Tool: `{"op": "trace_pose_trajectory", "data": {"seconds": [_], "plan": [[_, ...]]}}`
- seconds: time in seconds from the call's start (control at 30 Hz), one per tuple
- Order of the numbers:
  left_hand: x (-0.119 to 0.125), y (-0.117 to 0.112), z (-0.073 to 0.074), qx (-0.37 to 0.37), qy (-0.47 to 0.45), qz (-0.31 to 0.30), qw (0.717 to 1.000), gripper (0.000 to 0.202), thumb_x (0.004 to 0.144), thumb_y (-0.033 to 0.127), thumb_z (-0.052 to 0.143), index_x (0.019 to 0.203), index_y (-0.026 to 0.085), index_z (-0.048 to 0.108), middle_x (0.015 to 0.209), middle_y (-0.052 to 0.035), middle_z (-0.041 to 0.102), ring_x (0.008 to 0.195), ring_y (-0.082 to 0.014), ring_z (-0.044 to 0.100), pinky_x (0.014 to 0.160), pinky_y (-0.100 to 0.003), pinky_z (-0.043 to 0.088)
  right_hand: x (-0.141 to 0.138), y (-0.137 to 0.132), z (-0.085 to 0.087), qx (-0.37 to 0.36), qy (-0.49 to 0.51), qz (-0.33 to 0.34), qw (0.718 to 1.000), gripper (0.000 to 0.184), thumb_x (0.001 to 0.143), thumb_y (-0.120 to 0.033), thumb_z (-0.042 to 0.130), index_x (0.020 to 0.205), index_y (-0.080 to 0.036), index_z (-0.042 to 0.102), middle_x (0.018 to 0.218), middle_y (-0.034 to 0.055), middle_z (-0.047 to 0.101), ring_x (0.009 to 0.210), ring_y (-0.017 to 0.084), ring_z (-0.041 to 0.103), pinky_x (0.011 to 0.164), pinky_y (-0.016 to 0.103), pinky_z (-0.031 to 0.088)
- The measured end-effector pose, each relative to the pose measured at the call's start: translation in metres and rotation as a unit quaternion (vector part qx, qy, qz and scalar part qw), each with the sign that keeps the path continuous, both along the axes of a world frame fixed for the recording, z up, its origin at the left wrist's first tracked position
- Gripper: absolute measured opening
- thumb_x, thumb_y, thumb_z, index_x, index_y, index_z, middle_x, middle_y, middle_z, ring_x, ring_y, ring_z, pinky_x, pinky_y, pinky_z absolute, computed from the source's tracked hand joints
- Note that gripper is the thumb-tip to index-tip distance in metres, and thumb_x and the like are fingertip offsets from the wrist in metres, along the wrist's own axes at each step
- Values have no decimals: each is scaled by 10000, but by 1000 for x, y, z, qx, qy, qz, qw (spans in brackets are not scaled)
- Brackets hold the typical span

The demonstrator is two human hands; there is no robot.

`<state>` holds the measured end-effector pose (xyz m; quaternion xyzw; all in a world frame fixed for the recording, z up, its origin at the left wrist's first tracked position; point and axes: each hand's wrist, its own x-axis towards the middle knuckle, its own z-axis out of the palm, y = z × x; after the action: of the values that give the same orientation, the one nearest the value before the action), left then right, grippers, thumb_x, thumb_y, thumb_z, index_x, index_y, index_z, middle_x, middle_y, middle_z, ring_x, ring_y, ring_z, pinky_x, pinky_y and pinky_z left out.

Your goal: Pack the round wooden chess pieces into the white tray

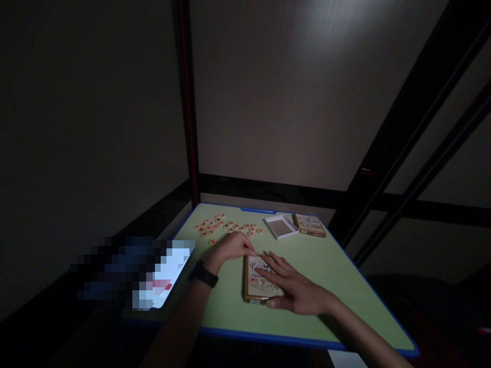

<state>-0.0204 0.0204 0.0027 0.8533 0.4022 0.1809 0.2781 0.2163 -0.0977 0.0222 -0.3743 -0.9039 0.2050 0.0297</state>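
A Chinese chess box [263, 286] with printed characters and gold-brown edges lies flat on the green table [322, 286]. My left hand [235, 246], wearing a dark wristband, has its fingers bent and pressed together at the box's far left corner. Its fingertips are partly hidden there. Spread out flat, my right hand [293, 289] rests across the top of the same box, its thumb at the near edge. Beyond my left hand, several round chess pieces [213, 225] with red and dark markings are scattered on the tabletop.
An open white box tray [282, 227] sits at the back, beside a second printed box [310, 225] at the far right. A lit, blurred-out screen [169, 278] is at the table's left edge. The table has a blue rim [268, 337]; panelled walls stand behind it.
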Motion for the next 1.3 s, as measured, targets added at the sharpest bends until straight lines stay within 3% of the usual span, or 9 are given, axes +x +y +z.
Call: {"op": "trace_pose_trajectory", "data": {"seconds": [0.13, 0.27, 0.43, 0.53, 0.63, 0.73, 0.93, 1.03, 1.3], "plan": [[3, -6, 7, 23, 20, 21, 999, 159, 786, 316, 687, 823, 223, 811, 796, -29, 780, 751, -165, 662, 706, -233, 452, -2, -5, -1, 10, -10, -15, 1000, 752, 945, -617, 488, 1575, -315, 210, 1662, 95, -4, 1512, 336, -95, 1187, 634, 1], [19, -30, 22, 143, -2, 55, 988, 211, 852, 253, 593, 783, 221, 790, 837, -45, 754, 826, -188, 640, 778, -276, 462, 6, -8, -5, 25, 35, -24, 999, 763, 946, -601, 498, 1581, -288, 213, 1662, 109, 76, 1517, 351, -42, 1183, 649, 18], [45, -71, 32, 244, -20, 13, 970, 250, 901, 247, 523, 888, 213, 770, 864, -81, 708, 907, -227, 623, 872, -366, 481, 41, 28, -2, 79, 258, -168, 948, 555, 970, -500, 500, 1453, -227, 484, 1448, 135, 544, 1338, 311, 500, 1107, 525, 398], [52, -90, 27, 254, -12, -79, 964, 343, 864, 396, 613, 1173, 275, 699, 1136, -60, 703, 1106, -262, 594, 1018, -452, 428, 59, 66, 0, 185, 215, -237, 929, 427, 918, -396, 595, 1290, -191, 634, 1252, 148, 674, 1155, 317, 628, 1003, 487, 487], [53, -100, 18, 234, 42, -160, 958, 563, 889, 621, 518, 1403, 393, 509, 1509, -32, 485, 1395, -342, 391, 1149, -620, 229, 64, 93, -4, 234, 115, -245, 934, 359, 904, -287, 607, 1241, -179, 663, 1280, 162, 645, 1086, 294, 659, 932, 419, 523], [54, -102, 11, 203, 83, -177, 959, 578, 923, 675, 394, 1438, 419, 456, 1568, -27, 406, 1456, -363, 304, 1148, -680, 170, 59, 103, -15, 243, 39, -247, 937, 260, 910, -285, 621, 1141, -203, 708, 1220, 132, 667, 992, 259, 687, 841, 346, 538], [57, -102, 10, 194, 92, -130, 968, 619, 922, 676, 394, 1466, 381, 428, 1599, -53, 349, 1472, -347, 289, 1172, -623, 221, 53, 101, -26, 289, 16, -256, 923, 123, 913, -282, 649, 932, -180, 716, 985, 91, 687, 813, 206, 676, 692, 277, 503], [60, -101, 5, 204, 105, -109, 967, 686, 897, 694, 426, 1480, 332, 424, 1607, -90, 323, 1480, -377, 256, 1178, -597, 241, 59, 99, -17, 345, 72, -226, 908, 111, 927, -266, 626, 908, -186, 700, 945, 80, 684, 809, 206, 664, 682, 279, 495], [95, -67, -2, 250, 128, -111, 953, 685, 907, 709, 371, 1448, 301, 470, 1546, -120, 408, 1432, -366, 346, 1167, -577, 266, 81, 82, 17, 483, 237, -217, 814, 224, 937, -405, 624, 894, -194, 682, 890, 68, 677, 789, 194, 659, 691, 280, 511]]}}
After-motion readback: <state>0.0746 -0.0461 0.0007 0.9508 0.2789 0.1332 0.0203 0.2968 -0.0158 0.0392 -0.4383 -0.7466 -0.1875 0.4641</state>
